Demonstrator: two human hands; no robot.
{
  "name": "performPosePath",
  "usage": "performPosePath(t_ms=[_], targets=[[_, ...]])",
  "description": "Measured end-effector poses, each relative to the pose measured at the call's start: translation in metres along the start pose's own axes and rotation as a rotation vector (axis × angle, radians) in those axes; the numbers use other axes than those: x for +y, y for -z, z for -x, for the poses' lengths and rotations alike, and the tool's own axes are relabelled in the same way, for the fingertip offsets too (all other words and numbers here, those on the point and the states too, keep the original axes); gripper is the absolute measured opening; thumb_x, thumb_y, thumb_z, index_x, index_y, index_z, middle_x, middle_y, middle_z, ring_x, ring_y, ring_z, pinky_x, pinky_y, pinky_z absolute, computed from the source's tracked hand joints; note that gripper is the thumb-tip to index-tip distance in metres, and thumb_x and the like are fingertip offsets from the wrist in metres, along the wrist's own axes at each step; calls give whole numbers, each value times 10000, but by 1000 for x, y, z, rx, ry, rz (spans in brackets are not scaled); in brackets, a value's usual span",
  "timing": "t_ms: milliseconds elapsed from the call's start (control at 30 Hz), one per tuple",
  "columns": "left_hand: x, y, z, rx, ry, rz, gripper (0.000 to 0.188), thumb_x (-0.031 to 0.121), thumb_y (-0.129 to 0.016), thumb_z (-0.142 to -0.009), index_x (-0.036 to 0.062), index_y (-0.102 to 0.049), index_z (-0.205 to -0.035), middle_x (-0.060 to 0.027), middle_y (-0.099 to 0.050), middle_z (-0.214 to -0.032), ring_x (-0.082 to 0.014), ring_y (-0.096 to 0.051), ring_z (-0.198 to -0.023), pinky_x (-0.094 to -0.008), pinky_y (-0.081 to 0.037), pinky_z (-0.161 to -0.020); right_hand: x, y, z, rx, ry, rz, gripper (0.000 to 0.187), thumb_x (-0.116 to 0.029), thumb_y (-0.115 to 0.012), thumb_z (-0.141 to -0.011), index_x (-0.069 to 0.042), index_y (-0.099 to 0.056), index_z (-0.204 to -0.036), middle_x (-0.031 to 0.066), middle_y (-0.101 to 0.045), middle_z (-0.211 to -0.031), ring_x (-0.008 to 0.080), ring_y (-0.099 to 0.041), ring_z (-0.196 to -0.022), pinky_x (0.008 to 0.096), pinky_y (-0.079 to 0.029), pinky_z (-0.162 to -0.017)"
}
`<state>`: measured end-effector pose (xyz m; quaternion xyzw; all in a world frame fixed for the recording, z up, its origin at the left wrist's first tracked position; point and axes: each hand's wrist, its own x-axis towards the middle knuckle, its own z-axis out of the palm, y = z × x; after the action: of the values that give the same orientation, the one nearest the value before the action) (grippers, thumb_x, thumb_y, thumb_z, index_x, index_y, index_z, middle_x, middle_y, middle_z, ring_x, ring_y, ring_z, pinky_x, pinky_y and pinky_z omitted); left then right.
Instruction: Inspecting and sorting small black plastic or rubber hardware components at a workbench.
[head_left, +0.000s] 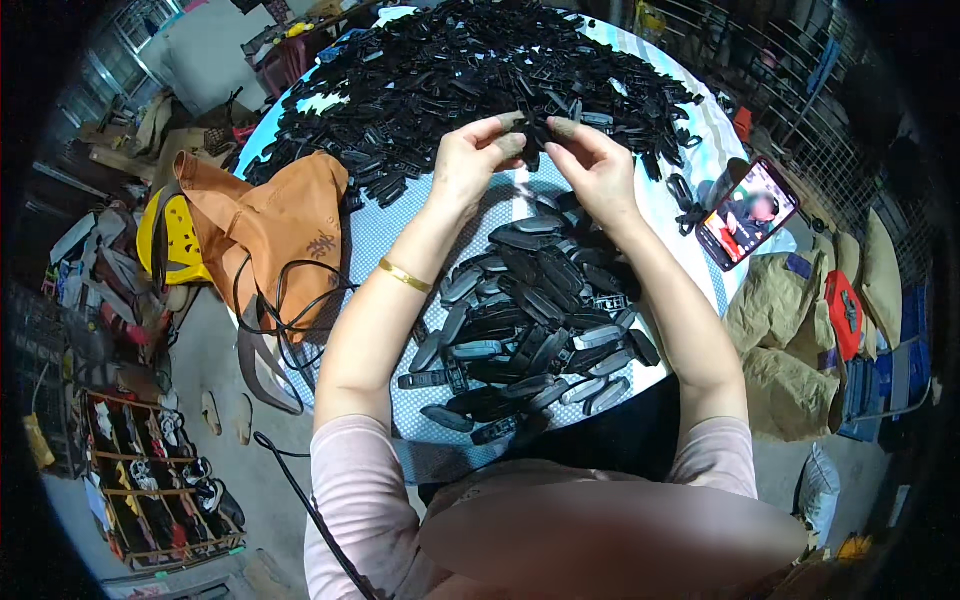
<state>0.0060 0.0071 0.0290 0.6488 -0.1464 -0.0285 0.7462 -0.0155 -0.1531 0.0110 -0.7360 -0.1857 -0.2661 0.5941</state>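
Both arms reach forward over a round table (385,225) with a patterned cloth. My left hand (472,160) has thumb and forefinger pinched together at a small black plastic part (536,132). On the other side of that part, my right hand (602,180) pinches it too; its exact shape is lost against the dark heap behind. The fingertips look greyish, covered or stained. Beyond the hands spreads a large heap of small black plastic parts (420,90). Between my forearms lies a nearer pile of longer, oval black plastic pieces (540,290), some with a shiny face.
A phone (750,213) stands tilted at the table's right edge. An orange-brown cloth bag (270,215) and a looped black cable (290,300) hang at the left edge. Brown sacks (785,350) stand to the right. A shoe rack (155,470) is on the floor at lower left.
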Motion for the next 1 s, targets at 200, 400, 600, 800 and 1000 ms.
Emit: performPosePath(t_ms=[200,400,600,800,1000], targets=[[2,-1,1,-13,-7,-37,318,46,-604,-802,-13,-558,-1111,-68,-624,-946,-108,-595,-765,-230,-510,-685,-3,1,3,-22,227,233,256,-39,-650,-734,-1,-628,-986,106,-632,-907,146,-630,-768,236,-510,-685],[-1,-8,3,-3,-102,11,293,73,-593,-819,-11,-573,-1099,-50,-629,-925,-80,-553,-725,-210,-455,-649,-11,-2,4,2,306,351,252,-67,-687,-710,-1,-619,-943,107,-626,-926,173,-623,-809,261,-515,-689],[8,-8,7,-223,-123,21,236,63,-556,-828,-10,-597,-1049,-73,-631,-957,-131,-571,-885,-258,-434,-827,-21,20,-5,-467,-323,36,242,-207,-631,-803,8,-617,-914,34,-641,-772,79,-591,-711,214,-468,-602],[26,-10,17,-246,-168,-20,225,61,-555,-824,-16,-604,-1029,-72,-634,-938,-132,-575,-873,-255,-445,-809,-21,26,-11,-488,-122,122,226,-209,-604,-823,6,-629,-890,22,-631,-755,76,-595,-683,197,-455,-565],[64,-23,37,-699,-32,-344,360,43,-593,-754,-9,-568,-1110,-88,-644,-912,-115,-588,-827,-266,-480,-764,20,104,-32,-464,-308,266,239,-148,-560,-841,-45,-610,-1050,42,-638,-905,99,-586,-767,238,-485,-663]])
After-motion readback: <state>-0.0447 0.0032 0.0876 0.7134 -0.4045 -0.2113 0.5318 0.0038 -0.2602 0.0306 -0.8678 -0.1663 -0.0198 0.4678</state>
